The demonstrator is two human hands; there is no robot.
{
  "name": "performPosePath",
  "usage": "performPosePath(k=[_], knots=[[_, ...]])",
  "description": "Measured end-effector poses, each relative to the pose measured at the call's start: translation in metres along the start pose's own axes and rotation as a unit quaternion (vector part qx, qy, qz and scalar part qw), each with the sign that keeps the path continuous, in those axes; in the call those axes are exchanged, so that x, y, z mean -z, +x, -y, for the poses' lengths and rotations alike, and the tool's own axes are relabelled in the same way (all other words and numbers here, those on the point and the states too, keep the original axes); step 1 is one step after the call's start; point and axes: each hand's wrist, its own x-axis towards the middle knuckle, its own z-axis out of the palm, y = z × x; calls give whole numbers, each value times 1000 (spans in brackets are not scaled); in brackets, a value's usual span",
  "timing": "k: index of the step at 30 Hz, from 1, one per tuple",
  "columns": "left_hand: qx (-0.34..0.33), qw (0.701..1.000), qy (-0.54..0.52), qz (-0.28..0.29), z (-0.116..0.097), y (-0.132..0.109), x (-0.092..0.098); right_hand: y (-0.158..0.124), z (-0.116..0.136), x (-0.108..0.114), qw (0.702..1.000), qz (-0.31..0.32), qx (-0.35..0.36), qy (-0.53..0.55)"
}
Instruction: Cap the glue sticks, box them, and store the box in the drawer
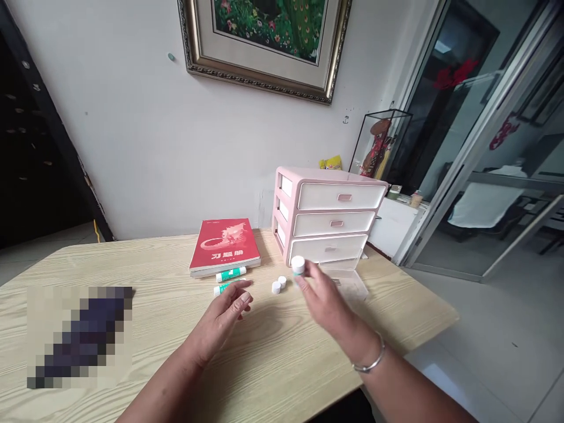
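My right hand is closed around a small white-capped bottle, held upright above the table. A strip of green shows below its cap; the fingers hide the rest. Between my hands, two small white round pieces, like caps or little bottles, stand close together on the table. My left hand hovers with loosely bent fingers apart and nothing seen in them. Just beyond it lie two green-and-white tubes: the far tube is in full view, and the near tube is partly covered by the hand.
A red book lies behind the tubes. At the back right stands a pink-and-white drawer unit, with a clear tray-like piece in front of its bottom drawer. A blurred dark object rests on the left of the wooden table.
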Motion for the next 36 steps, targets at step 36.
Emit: performPosePath(k=[36], knots=[[-16, 980, 196, 14, 19, 7, 9, -18, -48, 47, 876, 317, -7, -363]])
